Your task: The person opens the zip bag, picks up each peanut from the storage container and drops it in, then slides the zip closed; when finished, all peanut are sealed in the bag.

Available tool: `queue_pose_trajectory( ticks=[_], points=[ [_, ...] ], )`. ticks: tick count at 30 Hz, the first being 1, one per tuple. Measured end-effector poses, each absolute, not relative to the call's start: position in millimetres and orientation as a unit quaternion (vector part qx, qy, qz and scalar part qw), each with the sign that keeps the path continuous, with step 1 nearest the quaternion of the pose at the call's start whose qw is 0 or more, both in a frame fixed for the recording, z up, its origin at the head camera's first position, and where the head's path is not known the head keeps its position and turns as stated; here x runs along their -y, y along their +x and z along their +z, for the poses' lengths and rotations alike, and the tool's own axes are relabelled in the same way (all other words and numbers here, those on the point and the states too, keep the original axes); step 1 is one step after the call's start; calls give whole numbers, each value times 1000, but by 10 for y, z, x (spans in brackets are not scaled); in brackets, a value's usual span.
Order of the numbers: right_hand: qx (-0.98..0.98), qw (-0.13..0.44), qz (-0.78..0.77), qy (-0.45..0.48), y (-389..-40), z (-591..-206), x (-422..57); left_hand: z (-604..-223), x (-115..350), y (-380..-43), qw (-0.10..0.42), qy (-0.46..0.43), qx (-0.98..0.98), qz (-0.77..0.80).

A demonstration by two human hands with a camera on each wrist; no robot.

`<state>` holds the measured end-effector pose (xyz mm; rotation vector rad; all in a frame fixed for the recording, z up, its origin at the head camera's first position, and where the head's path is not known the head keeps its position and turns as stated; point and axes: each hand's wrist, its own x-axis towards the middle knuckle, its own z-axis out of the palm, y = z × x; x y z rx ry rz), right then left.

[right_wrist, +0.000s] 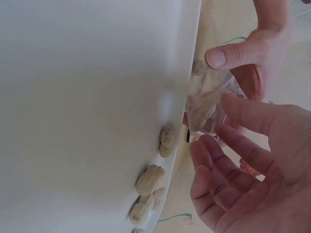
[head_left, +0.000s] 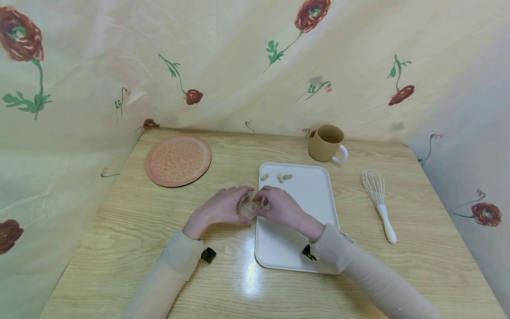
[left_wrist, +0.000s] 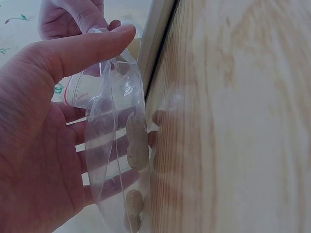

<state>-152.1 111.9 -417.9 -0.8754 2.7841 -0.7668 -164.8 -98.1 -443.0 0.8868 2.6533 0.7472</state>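
Observation:
A clear zip bag [left_wrist: 114, 128] with peanuts [left_wrist: 137, 145] inside stands at the left edge of the white tray [head_left: 296, 241]. My left hand [head_left: 223, 206] curves around the bag, its thumb across the front and its fingers spread behind the plastic. From the other side my right hand [head_left: 280, 206] pinches the bag near its top between thumb and forefinger, its other fingers loosely bent. Several loose peanuts [right_wrist: 149, 180] lie along the tray's far left part. In the head view the hands hide much of the bag.
Behind the tray stands a tan mug [head_left: 326, 144] with a white handle. A whisk [head_left: 380, 206] with a white grip lies on the right. At the back left is a round orange mat [head_left: 178, 160]. Floral cloth [head_left: 223, 57] hangs behind the wooden table [head_left: 131, 221].

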Motion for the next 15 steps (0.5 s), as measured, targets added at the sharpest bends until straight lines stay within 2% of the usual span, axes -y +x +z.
queue_pose_trajectory(
  ticks=[15],
  points=[
    [-909,67,-282,-299,-1519,-4149,-1096,-4446,1002,-1662,125,308,-905,266]
  ],
)
